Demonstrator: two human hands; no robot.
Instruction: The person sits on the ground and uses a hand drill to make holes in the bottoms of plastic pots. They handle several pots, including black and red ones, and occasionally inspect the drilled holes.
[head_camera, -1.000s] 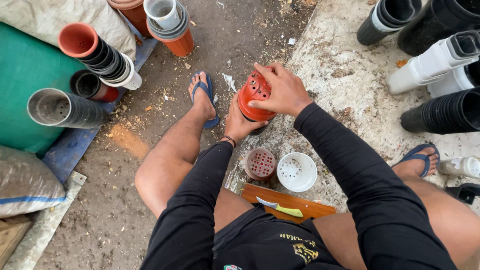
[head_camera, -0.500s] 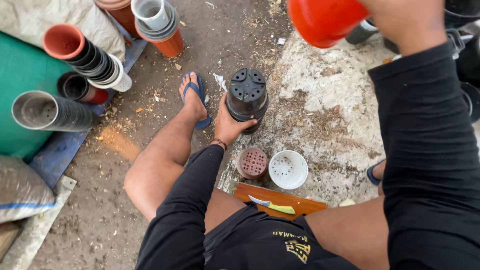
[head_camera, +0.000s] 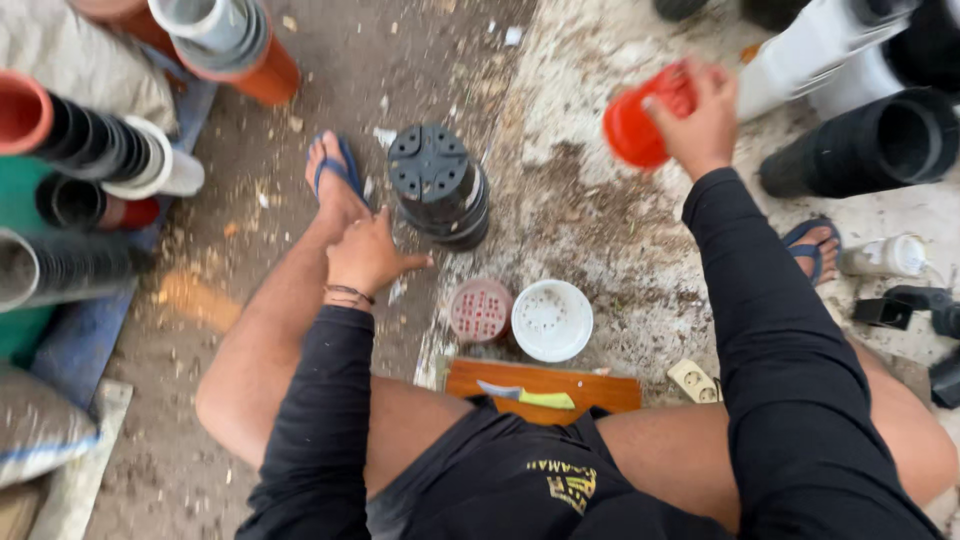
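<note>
My right hand (head_camera: 705, 120) grips an orange-red plastic pot (head_camera: 640, 122), held out over the pale concrete slab (head_camera: 600, 230) to my right. My left hand (head_camera: 368, 258) is empty, fingers loosely spread, resting near my left shin just beside a short stack of black pots (head_camera: 440, 190) standing upside down on the ground. A small red pot (head_camera: 481, 310) and a white pot (head_camera: 552, 320) stand upright in front of me, next to each other.
Nested stacks of orange, black and white pots (head_camera: 90, 150) lie at the left by a green container (head_camera: 20, 260). Black pot stacks (head_camera: 860, 145) and white ones (head_camera: 810, 50) lie at the right. A wooden board (head_camera: 540, 385) with a knife sits before my lap.
My right hand pulled the orange-red pot off the black stack and carried it up and to the right. My left hand let go of the black stack, which now stands on the ground.
</note>
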